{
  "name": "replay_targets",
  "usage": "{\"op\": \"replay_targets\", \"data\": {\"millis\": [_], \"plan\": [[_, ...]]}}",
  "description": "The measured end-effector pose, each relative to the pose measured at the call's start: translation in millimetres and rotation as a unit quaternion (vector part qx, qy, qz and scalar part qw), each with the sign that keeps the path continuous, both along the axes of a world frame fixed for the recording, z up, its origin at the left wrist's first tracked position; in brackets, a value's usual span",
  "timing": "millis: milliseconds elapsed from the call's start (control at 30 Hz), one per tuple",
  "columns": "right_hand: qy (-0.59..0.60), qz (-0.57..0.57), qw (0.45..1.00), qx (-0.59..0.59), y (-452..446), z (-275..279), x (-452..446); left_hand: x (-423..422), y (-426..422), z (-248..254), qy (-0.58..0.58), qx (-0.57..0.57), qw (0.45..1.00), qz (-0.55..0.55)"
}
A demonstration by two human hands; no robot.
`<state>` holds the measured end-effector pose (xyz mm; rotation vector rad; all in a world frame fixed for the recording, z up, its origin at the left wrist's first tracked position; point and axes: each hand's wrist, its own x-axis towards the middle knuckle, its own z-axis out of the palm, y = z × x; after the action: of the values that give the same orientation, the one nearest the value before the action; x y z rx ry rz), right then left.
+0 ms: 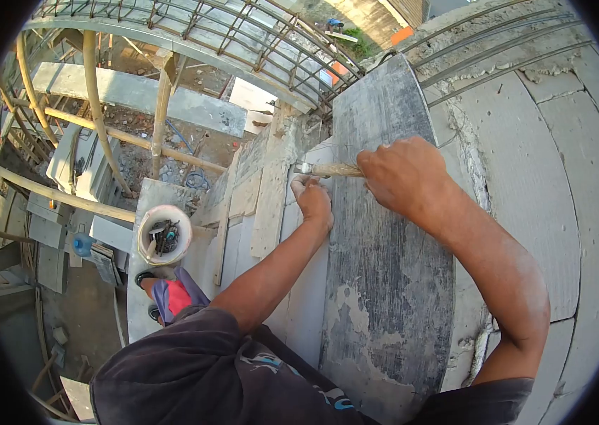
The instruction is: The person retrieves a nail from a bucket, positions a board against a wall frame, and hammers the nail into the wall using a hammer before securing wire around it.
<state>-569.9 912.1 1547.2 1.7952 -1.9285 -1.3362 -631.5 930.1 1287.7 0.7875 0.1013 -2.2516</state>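
Note:
My right hand (402,173) is wrapped round the wooden handle of a hammer (335,170), whose metal head points left. Just below the hammer head is my left hand (312,198), its fingers pinched together at the edge of the boards; what they hold, if anything, is too small to make out. Under my right hand lies a long dark weathered board (384,283). Light wooden planks (271,205) stand to the left of my left hand.
A white bucket (165,235) with tools and metal bits stands at the left on a grey board. Rebar (271,42) runs along the top. Bamboo poles (94,92) rise at the left above a lower level. Grey block wall (526,184) fills the right.

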Motion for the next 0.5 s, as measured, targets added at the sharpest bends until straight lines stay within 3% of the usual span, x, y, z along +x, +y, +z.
{"op": "replay_targets", "data": {"millis": [200, 300, 400, 500], "plan": [[-0.102, 0.004, 0.989, -0.108, -8.5, 16.6, 43.3, 6.3, 0.0, 3.4, -0.001, -0.001, 1.000, 0.006], [-0.071, 0.013, 0.994, -0.085, -1.6, 7.7, 21.0, 1.0, 1.4, -2.0, 0.008, 0.020, 1.000, 0.014], [0.036, -0.029, 0.999, 0.008, -1.4, -1.2, 3.4, 5.2, 0.1, 4.4, -0.005, 0.017, 1.000, 0.006], [-0.005, 0.016, 0.998, -0.053, -7.0, 7.2, 19.7, -5.1, -0.3, -5.7, -0.028, -0.007, 1.000, -0.001]]}}
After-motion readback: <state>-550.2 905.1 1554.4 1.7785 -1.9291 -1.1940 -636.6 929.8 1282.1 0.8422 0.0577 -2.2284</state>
